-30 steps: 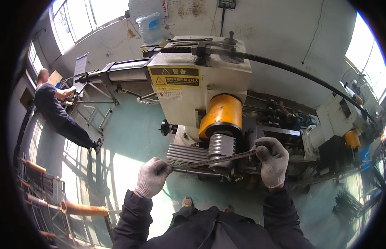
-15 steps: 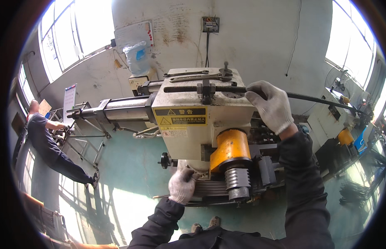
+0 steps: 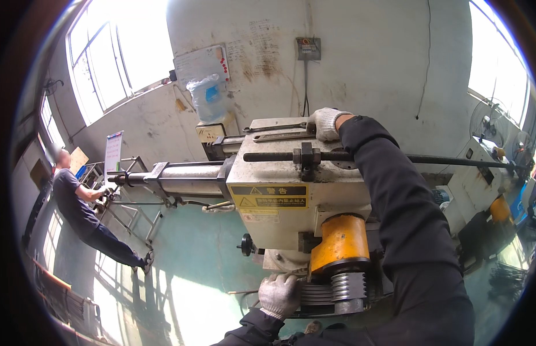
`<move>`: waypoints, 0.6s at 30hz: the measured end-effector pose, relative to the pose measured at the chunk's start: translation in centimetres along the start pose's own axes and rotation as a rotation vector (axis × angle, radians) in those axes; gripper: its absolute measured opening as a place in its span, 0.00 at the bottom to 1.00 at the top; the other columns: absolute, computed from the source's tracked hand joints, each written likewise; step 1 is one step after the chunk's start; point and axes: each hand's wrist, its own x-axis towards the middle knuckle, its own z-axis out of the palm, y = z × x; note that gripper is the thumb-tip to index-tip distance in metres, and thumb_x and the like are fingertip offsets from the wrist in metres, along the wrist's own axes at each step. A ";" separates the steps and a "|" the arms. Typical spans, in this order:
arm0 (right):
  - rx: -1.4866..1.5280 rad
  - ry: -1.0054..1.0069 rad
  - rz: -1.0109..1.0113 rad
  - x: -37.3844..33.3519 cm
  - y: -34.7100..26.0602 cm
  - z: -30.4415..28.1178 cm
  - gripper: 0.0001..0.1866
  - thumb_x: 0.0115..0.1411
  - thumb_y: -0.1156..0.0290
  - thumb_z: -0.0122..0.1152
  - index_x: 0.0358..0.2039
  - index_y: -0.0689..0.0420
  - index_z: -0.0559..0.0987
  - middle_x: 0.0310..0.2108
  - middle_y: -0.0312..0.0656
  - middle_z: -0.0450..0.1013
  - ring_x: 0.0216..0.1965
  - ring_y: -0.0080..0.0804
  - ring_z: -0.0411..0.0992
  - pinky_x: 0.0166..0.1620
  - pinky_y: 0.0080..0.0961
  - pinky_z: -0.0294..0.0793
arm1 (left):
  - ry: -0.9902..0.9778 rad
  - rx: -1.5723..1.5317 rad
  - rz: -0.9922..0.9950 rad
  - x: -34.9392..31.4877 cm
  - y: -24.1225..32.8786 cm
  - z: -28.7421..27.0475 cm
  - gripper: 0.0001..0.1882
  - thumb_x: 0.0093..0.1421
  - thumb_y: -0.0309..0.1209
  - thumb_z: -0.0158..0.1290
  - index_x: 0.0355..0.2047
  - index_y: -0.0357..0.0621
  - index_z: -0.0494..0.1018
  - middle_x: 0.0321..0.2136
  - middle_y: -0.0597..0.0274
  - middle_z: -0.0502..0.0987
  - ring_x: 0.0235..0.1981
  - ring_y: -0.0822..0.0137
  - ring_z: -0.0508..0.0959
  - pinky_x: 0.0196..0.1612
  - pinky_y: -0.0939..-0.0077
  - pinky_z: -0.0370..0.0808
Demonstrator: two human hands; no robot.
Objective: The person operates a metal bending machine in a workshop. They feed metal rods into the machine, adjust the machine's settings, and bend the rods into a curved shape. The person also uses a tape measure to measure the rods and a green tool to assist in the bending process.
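Observation:
My right hand [image 3: 325,123], in a whitish knit glove, is closed at the far side of the white machine's top [image 3: 279,173]. It covers the upright bolt there; what its fingers hold is hidden. Two wrenches lie to its left, the nearer wrench [image 3: 279,136] reaching toward the glove. Nearer me, a long threaded rod [image 3: 268,157] passes through a dark nut block [image 3: 306,160] and under my right forearm. Low in front of the machine my left hand [image 3: 279,295], gloved too, is curled beside a stack of metal rods [image 3: 317,294]; its grip is unclear.
An orange housing [image 3: 340,245] with a ridged metal die [image 3: 347,291] juts toward me. A hydraulic cylinder [image 3: 190,177] extends left. Another person [image 3: 80,193] stands at a metal frame on the left. A black handwheel [image 3: 245,245] sticks out low.
My right hand has left the threaded rod and moved farther away to the bolt by the wrenches. My left hand has shifted down and right in the picture. The view has tilted.

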 end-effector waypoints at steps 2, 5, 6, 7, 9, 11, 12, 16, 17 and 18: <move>-0.080 -0.066 0.020 0.5 -0.4 0.4 0.25 0.61 0.74 0.70 0.61 0.58 0.88 0.59 0.57 0.85 0.62 0.54 0.84 0.64 0.45 0.84 | -0.019 -0.014 -0.012 0.0 -0.1 -0.2 0.08 0.57 0.36 0.67 0.32 0.51 0.79 0.30 0.59 0.82 0.34 0.50 0.84 0.36 0.48 0.79; -0.131 0.124 0.001 -0.2 -0.5 0.5 0.20 0.64 0.74 0.67 0.57 0.61 0.88 0.56 0.60 0.86 0.60 0.56 0.84 0.63 0.46 0.85 | -0.088 -0.056 -0.002 -0.2 -0.6 -0.5 0.08 0.61 0.35 0.67 0.37 0.48 0.82 0.31 0.57 0.84 0.35 0.46 0.84 0.38 0.48 0.79; -0.071 0.204 0.080 -0.5 -0.3 0.0 0.17 0.67 0.72 0.66 0.55 0.60 0.88 0.52 0.59 0.87 0.58 0.58 0.84 0.62 0.46 0.85 | -0.093 -0.079 -0.008 -0.1 -0.7 -0.4 0.08 0.61 0.35 0.66 0.31 0.48 0.79 0.31 0.56 0.84 0.34 0.46 0.84 0.38 0.47 0.80; 0.026 0.436 0.127 -1.1 0.0 -0.6 0.14 0.69 0.71 0.65 0.52 0.59 0.88 0.47 0.55 0.87 0.51 0.55 0.86 0.57 0.46 0.85 | -0.082 -0.099 0.000 -0.1 -0.9 -0.5 0.08 0.61 0.35 0.66 0.31 0.48 0.79 0.31 0.56 0.84 0.34 0.46 0.84 0.38 0.47 0.80; 0.597 0.795 0.101 -2.1 0.3 -2.5 0.09 0.74 0.65 0.66 0.45 0.57 0.86 0.35 0.44 0.84 0.35 0.45 0.82 0.42 0.42 0.81 | -0.054 -0.146 0.006 0.0 -1.0 -0.4 0.08 0.61 0.35 0.66 0.31 0.48 0.79 0.31 0.56 0.83 0.33 0.46 0.84 0.37 0.46 0.80; 1.362 0.902 -0.057 -3.2 -0.1 -4.8 0.13 0.78 0.58 0.66 0.40 0.53 0.82 0.26 0.33 0.73 0.24 0.32 0.71 0.31 0.35 0.70 | -0.053 -0.146 0.012 0.1 -1.1 -0.4 0.08 0.61 0.35 0.66 0.31 0.48 0.79 0.31 0.55 0.83 0.33 0.46 0.84 0.38 0.47 0.80; 1.644 0.898 -0.173 -3.6 -0.7 -5.9 0.15 0.80 0.54 0.64 0.39 0.51 0.80 0.24 0.29 0.67 0.21 0.27 0.64 0.27 0.32 0.64 | -0.053 -0.148 0.013 0.1 -1.1 -0.4 0.08 0.61 0.35 0.66 0.31 0.48 0.79 0.31 0.55 0.83 0.33 0.46 0.84 0.38 0.47 0.80; 1.908 1.055 -0.138 -6.1 -4.9 -8.0 0.23 0.83 0.45 0.61 0.36 0.50 0.75 0.21 0.26 0.58 0.17 0.23 0.58 0.23 0.30 0.55 | -0.087 -0.135 0.018 -0.1 -1.3 -0.6 0.08 0.61 0.36 0.67 0.33 0.48 0.80 0.31 0.55 0.83 0.34 0.46 0.84 0.38 0.47 0.81; 1.841 1.080 -0.186 -6.8 -5.9 -8.1 0.24 0.83 0.45 0.61 0.36 0.50 0.75 0.21 0.27 0.59 0.18 0.23 0.58 0.23 0.30 0.55 | -0.078 -0.141 0.026 -0.1 -1.3 -0.6 0.08 0.61 0.36 0.67 0.33 0.48 0.80 0.31 0.55 0.83 0.34 0.46 0.85 0.38 0.47 0.81; 1.750 1.147 -0.151 -7.3 -6.8 -7.8 0.26 0.82 0.43 0.62 0.35 0.53 0.75 0.20 0.28 0.60 0.18 0.23 0.59 0.23 0.30 0.56 | -0.060 -0.154 0.027 -0.1 -1.4 -0.7 0.08 0.61 0.36 0.67 0.34 0.49 0.81 0.32 0.55 0.84 0.34 0.46 0.85 0.39 0.47 0.81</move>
